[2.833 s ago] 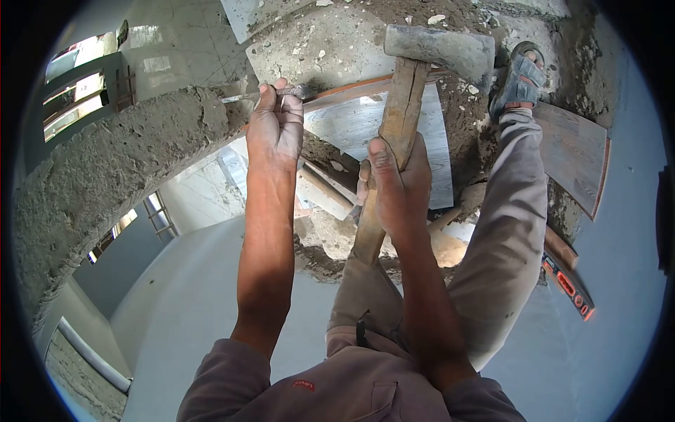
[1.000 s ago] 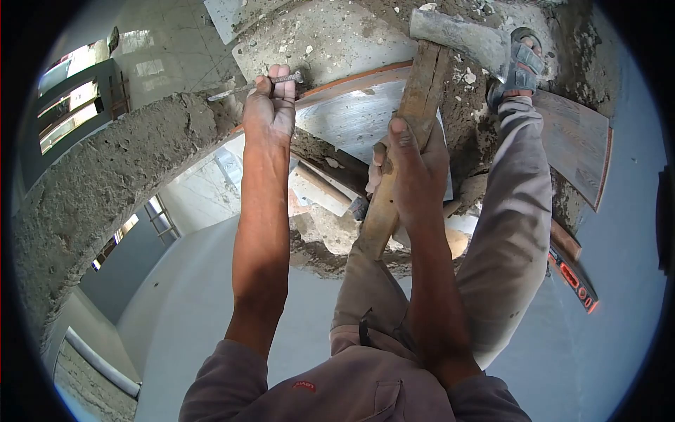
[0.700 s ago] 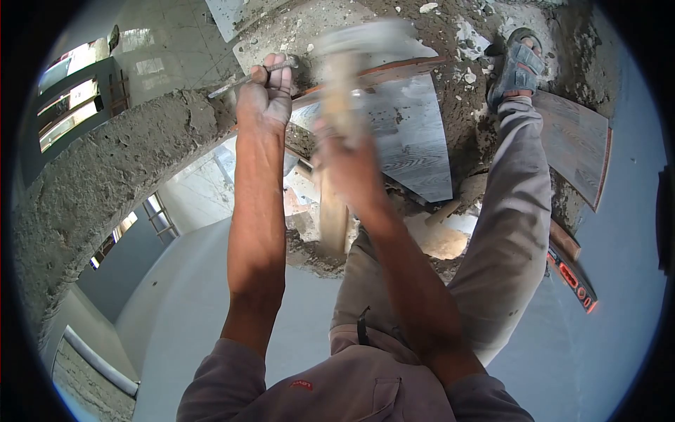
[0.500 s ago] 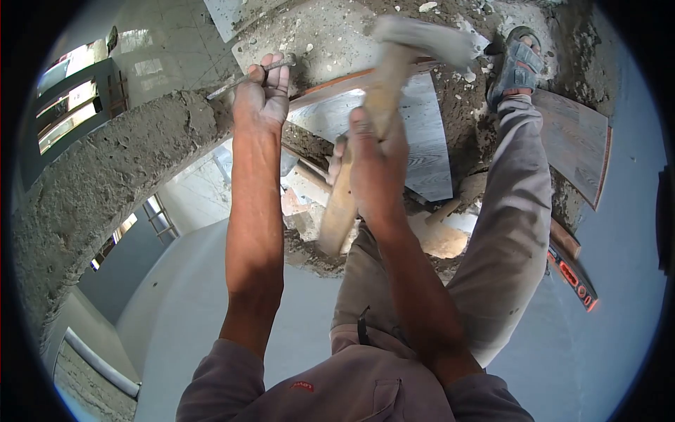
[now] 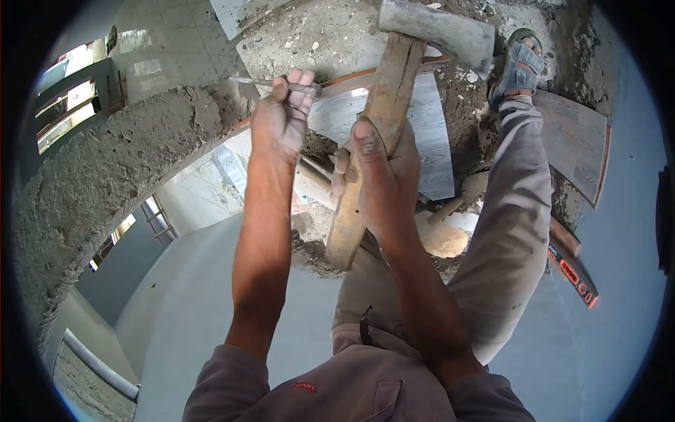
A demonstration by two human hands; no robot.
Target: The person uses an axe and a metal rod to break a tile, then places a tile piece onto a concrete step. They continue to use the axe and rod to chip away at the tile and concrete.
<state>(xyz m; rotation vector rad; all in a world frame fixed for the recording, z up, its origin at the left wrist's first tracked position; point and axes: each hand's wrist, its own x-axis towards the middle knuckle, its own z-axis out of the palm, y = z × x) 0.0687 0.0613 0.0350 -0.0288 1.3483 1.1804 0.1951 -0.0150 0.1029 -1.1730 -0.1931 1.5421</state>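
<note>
My left hand [image 5: 280,121] is closed around a thin metal chisel [image 5: 252,81], pinched between the thumb and curled fingers with the palm turned up. The chisel's pointed end reaches left toward the rough edge of a cement wall [image 5: 126,148], and its blunt end sticks out past my fingers on the right. My right hand [image 5: 387,176] grips the wooden handle of a heavy hammer [image 5: 395,81], thumb laid along the wood. The worn, dusty steel head is raised up and to the right of the chisel.
Wood-patterned tiles [image 5: 429,133] lie on rubble between the wall and my legs, with another tile [image 5: 573,144] at the right. A red and black spirit level [image 5: 573,278] rests beside my leg. My sandalled foot [image 5: 520,67] stands among broken chips. Loose debris [image 5: 302,42] covers the ground ahead.
My left hand has shifted right with the chisel, whose tip has drawn away from the wall edge. The hammer, blurred by motion before, now shows sharply, its head bigger and closer to the camera.
</note>
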